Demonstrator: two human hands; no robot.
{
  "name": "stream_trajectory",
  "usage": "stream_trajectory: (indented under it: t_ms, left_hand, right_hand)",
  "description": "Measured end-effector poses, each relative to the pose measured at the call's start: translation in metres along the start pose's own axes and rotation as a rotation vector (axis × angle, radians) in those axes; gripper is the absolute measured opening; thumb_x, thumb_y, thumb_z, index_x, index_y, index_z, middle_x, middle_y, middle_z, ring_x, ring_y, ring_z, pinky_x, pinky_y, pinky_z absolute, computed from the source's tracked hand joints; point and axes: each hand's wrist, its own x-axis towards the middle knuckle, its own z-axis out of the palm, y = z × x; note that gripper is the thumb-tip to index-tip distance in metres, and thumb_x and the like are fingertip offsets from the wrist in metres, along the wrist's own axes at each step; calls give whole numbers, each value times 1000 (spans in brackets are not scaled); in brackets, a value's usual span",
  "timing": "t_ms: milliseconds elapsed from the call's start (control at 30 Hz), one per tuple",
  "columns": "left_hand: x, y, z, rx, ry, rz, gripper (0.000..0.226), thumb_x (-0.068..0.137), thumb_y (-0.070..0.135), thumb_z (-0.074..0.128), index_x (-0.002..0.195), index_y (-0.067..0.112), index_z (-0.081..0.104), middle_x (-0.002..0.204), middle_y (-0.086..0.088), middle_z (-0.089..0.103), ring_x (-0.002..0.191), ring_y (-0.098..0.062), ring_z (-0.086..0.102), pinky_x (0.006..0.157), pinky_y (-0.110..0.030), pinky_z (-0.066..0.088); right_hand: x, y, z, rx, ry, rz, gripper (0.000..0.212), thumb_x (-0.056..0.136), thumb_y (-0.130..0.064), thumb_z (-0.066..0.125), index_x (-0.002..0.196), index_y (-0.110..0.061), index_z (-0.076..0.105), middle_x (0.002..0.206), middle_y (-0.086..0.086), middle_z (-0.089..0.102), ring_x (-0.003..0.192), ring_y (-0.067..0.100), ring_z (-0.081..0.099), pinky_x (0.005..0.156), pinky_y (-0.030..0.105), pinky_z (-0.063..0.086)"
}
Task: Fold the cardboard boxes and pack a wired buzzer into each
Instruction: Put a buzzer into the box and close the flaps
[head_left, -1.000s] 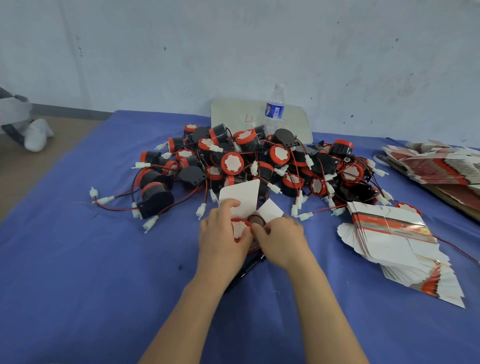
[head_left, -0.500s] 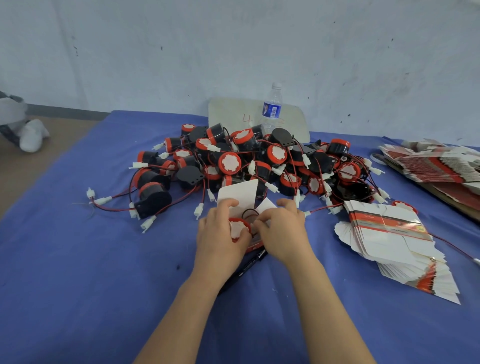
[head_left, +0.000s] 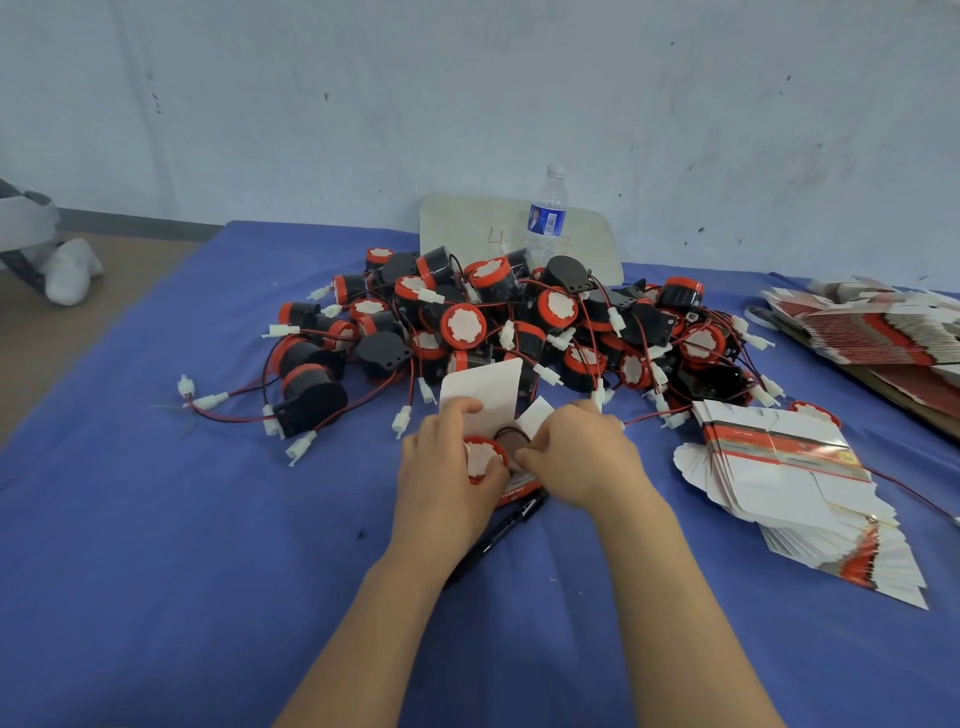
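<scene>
- Your left hand (head_left: 447, 470) was curled round the left side of a small box (head_left: 517, 487), grasping it just above the blue cloth (head_left: 156, 519), with the thumb up by the opening
- Your right hand (head_left: 584, 457) clasped the box's right side, fingers curled over its far edge and thumb pointing in towards the opening
- The box stood open at the top, its white lid flap (head_left: 485, 384) upright behind your left fingers and a smaller white flap tilted off to the right
- A buzzer (head_left: 480, 457) with a red rim and white face sat in the box's mouth, beside your left thumb; a dark loop of wire (head_left: 511, 434) showed next to it
- Just behind the box lay a pile (head_left: 519, 322) of loose black-and-red buzzers, their wires and white plugs tangled and trailing left over the cloth
- To your right, near the pile, lay a fanned stack (head_left: 779, 467) of flat red-and-white boxes; a second stack (head_left: 872, 332) lay farther right, at the cloth's edge
- A black pen (head_left: 501, 535) lay on the cloth below the box, partly hidden by your left wrist
- Behind the pile a clear bottle (head_left: 546, 218) with a blue label stood in front of a pale board (head_left: 467, 228) leaning on the wall (head_left: 727, 104)
</scene>
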Motion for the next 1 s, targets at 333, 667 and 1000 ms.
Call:
stream_trajectory:
  t_ms: [333, 667, 1000]
  left_hand:
    - [0, 3, -1, 18, -4, -4, 51, 82, 23, 64, 126, 30, 41, 121, 2, 49, 100, -10, 26, 81, -27, 35]
    - [-2, 2, -1, -7, -1, 19, 49, 80, 24, 62, 123, 36, 41, 106, 13, 39, 99, -9, 28, 80, -29, 38]
    - [-2, 3, -2, -10, -13, 16, 48, 83, 26, 64, 124, 34, 40, 107, 13, 37, 98, -7, 25, 82, -28, 36]
  right_hand:
    - [0, -16, -9, -123, -232, 45, 35, 98, -33, 45, 123, -9, 51, 140, 21, 33, 133, 40, 27, 112, 60, 19]
    - [-10, -2, -8, 157, 53, -30, 28, 91, 1, 43, 104, -11, 65, 123, 13, 49, 108, 29, 41, 91, 34, 35]
    - [-19, 3, 1, 43, 58, -29, 42, 91, -54, 53, 109, -19, 69, 149, 5, 24, 131, 32, 24, 102, 40, 33]
